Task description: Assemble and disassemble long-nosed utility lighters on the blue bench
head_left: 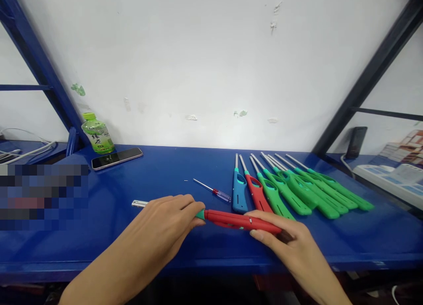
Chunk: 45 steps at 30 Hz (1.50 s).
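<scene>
A red utility lighter [228, 218] is held sideways between both hands above the front of the blue table [158, 166]. My left hand [172, 219] is closed around its green collar and metal barrel, whose silver tip sticks out to the left. My right hand [284, 232] grips the rear end of the red handle, thumb below and fingers above. Behind them a screwdriver [216, 192] with a clear and red handle lies on the table, and a tiny metal pin [185, 180] rests near its tip.
To the right lie a blue lighter [239, 195], another red lighter [259, 197] and several green lighters [297, 195], barrels toward the wall. A phone [117, 158] and a green tea bottle [98, 135] are at the back left. Blue rack posts [42, 63] stand at both sides.
</scene>
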Each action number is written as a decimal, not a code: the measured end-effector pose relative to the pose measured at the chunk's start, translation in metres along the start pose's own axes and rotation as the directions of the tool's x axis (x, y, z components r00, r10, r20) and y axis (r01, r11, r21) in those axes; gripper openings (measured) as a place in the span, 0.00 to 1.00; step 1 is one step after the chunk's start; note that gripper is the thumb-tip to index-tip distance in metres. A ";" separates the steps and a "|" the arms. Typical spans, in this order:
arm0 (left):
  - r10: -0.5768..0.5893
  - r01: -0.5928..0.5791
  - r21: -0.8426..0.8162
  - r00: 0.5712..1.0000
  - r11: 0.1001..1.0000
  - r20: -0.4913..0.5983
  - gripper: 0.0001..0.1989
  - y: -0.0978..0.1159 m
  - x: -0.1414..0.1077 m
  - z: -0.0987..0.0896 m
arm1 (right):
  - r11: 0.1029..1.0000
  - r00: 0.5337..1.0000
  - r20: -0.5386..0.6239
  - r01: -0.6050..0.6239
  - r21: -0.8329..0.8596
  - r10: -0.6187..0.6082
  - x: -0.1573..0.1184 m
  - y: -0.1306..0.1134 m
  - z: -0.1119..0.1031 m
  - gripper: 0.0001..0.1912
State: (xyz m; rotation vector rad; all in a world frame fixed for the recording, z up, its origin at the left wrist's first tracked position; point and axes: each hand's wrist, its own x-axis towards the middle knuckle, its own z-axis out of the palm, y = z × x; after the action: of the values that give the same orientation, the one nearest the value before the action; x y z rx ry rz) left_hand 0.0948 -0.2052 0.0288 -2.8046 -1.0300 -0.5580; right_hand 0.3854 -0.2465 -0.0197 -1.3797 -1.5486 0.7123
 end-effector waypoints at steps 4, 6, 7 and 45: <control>0.020 -0.020 -0.048 1.000 0.999 0.002 0.10 0.005 0.002 0.002 | 1.000 1.000 0.027 -0.007 0.011 0.007 -0.001 -0.001 0.001 0.13; 0.017 -0.017 -0.060 1.000 0.998 -0.005 0.11 0.006 0.004 0.004 | 1.000 0.999 0.038 -0.028 0.015 0.027 -0.002 -0.002 0.001 0.14; 0.019 -0.020 -0.065 1.000 0.998 -0.014 0.12 0.006 0.004 0.004 | 0.999 0.998 0.046 -0.036 0.019 0.036 -0.001 -0.003 0.001 0.15; -0.104 0.132 -0.244 0.986 0.961 0.127 0.12 0.005 0.010 -0.001 | 0.999 0.997 0.065 -0.032 -0.029 0.034 -0.002 -0.004 0.000 0.17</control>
State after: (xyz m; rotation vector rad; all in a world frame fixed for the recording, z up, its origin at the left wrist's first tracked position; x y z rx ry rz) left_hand 0.1047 -0.2031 0.0338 -3.0412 -1.2370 -0.5858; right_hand 0.3839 -0.2490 -0.0166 -1.4185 -1.5957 0.7656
